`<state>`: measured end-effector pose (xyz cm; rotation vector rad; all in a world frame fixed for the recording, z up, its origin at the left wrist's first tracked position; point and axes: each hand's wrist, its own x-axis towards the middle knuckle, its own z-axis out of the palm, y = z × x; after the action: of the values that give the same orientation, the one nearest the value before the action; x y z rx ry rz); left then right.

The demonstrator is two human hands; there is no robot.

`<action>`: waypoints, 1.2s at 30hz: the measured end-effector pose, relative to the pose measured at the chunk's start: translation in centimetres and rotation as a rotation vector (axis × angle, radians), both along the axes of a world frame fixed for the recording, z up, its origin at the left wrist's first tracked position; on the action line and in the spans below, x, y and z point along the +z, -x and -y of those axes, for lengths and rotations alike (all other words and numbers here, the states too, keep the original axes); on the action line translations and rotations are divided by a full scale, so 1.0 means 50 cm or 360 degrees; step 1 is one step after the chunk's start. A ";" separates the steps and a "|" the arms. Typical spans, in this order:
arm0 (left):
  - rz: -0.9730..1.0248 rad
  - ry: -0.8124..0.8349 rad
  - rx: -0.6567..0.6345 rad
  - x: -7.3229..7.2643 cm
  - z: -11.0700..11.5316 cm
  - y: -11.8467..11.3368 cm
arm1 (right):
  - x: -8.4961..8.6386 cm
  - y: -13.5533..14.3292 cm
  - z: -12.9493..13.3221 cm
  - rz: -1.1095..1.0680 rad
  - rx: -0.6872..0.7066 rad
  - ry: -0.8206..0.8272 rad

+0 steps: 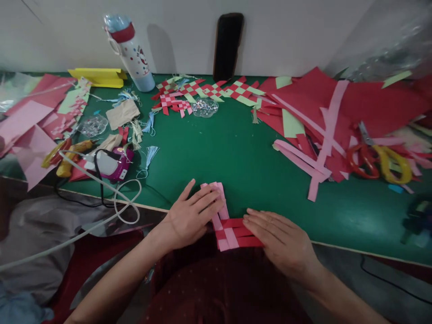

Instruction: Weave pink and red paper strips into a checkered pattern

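Red and pink paper strips are woven into a small checkered piece (227, 237) at the front edge of the green table. Its pink strips point away from me and its red strips run to the right. My left hand (191, 216) lies over the pink strips, fingers stretched and a little spread. Over the ends of the red strips rests my right hand (280, 236), its fingers straight and side by side. Neither hand is wrapped round the paper. What is under the fingertips is hidden.
Several woven paper fish (212, 91) lie at the back near a dish of beads (205, 108). A bottle (133, 56) and a phone (228, 47) stand by the wall. Scissors (378, 157) and red sheets (371, 99) are right; a purple glue gun (119, 165) and cable (138, 216) left.
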<state>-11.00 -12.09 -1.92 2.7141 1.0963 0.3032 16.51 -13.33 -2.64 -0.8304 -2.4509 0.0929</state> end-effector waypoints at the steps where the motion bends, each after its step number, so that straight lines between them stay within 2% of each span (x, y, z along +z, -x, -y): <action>1: 0.0055 -0.0010 -0.0001 0.001 -0.004 -0.005 | 0.007 -0.001 -0.006 -0.0037 -0.0045 0.0057; 3: 0.0196 0.0012 -0.0021 0.005 -0.017 -0.018 | 0.025 0.000 -0.023 -0.0092 -0.0163 0.0253; 5: 0.0380 0.0097 -0.0025 0.012 -0.036 -0.034 | 0.046 0.004 -0.047 -0.0144 -0.0308 0.0579; 8: 0.0696 0.0304 0.0196 0.031 -0.068 -0.059 | 0.079 0.014 -0.088 -0.0266 -0.0495 0.1144; 10: 0.0855 0.0599 0.0388 0.045 -0.085 -0.070 | 0.097 0.016 -0.117 -0.0292 -0.0520 0.1444; 14: 0.1103 0.1187 0.0631 0.065 -0.105 -0.073 | 0.123 0.005 -0.174 -0.0230 -0.0285 0.1789; 18: 0.1288 0.1553 0.0621 0.068 -0.109 -0.068 | 0.143 0.003 -0.218 -0.0124 -0.0012 0.1985; 23: 0.1372 0.1616 0.0595 0.058 -0.110 -0.070 | 0.152 0.044 -0.239 0.0116 -0.0037 0.2147; 27: 0.1486 0.1645 0.0654 0.044 -0.106 -0.069 | 0.140 0.068 -0.238 -0.0085 0.0014 0.2386; 30: 0.1543 0.1670 0.0697 0.038 -0.098 -0.066 | 0.129 0.069 -0.240 -0.0206 0.0035 0.2461; 32: 0.1522 0.1647 0.0689 0.039 -0.092 -0.061 | 0.125 0.068 -0.242 -0.0206 0.0081 0.2486; 36: 0.1390 0.1440 0.0630 0.057 -0.088 -0.045 | 0.127 0.072 -0.248 -0.0053 0.0159 0.2545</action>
<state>-8.76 -7.69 0.94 1.3330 1.0788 0.7331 12.90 -0.94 3.70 -1.1732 -1.9679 2.2056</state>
